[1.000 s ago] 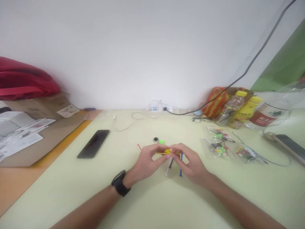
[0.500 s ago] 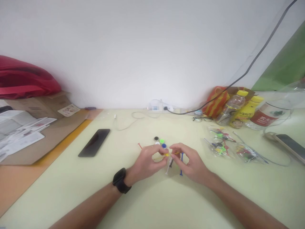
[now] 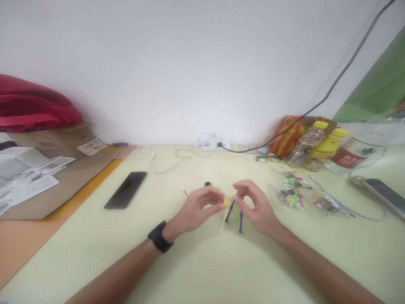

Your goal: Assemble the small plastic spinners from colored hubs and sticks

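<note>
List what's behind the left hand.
Past the left hand: one end of a red stick, a black disc, part of a green piece. The stick's remainder and anything else the hand covers: hidden.

Worn on the head, the camera looks forward and down over the table [image 3: 193,270] toward the wall [image 3: 190,76].

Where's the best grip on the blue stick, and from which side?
I'd pinch the blue stick mid-shaft, across its long sides, coming from the wearer's side: it is thin, points roughly toward the wearer, and its near end is uncovered, while the right hand crowds its far end.
</note>
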`<state>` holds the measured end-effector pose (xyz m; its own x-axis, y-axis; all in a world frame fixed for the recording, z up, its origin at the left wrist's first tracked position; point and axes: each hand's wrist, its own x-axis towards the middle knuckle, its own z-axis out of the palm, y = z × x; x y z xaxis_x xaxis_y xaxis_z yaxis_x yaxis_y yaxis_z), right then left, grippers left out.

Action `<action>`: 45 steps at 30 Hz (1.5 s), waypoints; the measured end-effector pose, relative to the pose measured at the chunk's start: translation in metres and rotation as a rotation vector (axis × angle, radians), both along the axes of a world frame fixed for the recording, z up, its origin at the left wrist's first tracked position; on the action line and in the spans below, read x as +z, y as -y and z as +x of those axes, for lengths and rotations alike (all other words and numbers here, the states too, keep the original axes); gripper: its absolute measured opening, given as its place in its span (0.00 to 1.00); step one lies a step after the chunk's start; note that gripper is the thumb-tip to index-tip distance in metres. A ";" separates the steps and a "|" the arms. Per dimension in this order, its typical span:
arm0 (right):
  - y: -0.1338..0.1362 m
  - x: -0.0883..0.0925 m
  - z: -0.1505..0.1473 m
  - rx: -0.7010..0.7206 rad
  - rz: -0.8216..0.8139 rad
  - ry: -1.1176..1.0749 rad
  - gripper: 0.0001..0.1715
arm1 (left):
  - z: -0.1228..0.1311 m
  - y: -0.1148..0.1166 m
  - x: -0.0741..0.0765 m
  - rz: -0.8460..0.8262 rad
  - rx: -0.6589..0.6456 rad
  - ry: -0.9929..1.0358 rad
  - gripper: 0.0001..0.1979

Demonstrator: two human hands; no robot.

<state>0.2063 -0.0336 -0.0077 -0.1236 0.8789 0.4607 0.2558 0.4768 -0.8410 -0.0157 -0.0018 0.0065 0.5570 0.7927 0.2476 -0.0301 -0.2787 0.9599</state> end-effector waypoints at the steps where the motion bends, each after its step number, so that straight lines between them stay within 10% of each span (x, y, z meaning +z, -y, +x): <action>1: 0.001 -0.001 0.000 -0.017 0.031 0.028 0.11 | 0.000 -0.001 -0.001 -0.035 0.017 0.013 0.10; 13: 0.001 -0.003 0.003 0.241 -0.208 -0.051 0.31 | -0.002 -0.004 -0.002 -0.187 0.047 0.116 0.12; 17: 0.004 0.001 -0.001 0.127 -0.172 -0.122 0.16 | -0.001 -0.003 -0.002 -0.181 0.043 0.124 0.11; 20: 0.008 0.000 -0.006 0.112 -0.137 -0.180 0.28 | -0.001 -0.003 -0.001 -0.184 0.035 0.136 0.10; 22: 0.008 -0.002 -0.005 0.153 -0.177 -0.157 0.14 | -0.002 -0.003 -0.002 -0.191 0.032 0.143 0.10; 27: 0.003 -0.001 0.003 0.279 -0.262 -0.110 0.36 | -0.003 -0.004 -0.003 -0.199 0.046 0.136 0.11; 34: 0.008 0.006 -0.006 0.239 -0.229 -0.120 0.16 | -0.001 -0.003 -0.005 -0.209 0.017 0.149 0.11; 45: 0.010 0.005 -0.010 0.202 -0.227 -0.106 0.12 | 0.000 0.000 -0.006 -0.121 0.042 0.052 0.12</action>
<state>0.1960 -0.0440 -0.0024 -0.2681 0.9232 0.2754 0.0799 0.3062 -0.9486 -0.0155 -0.0014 0.0008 0.5116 0.8408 0.1769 -0.0719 -0.1632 0.9840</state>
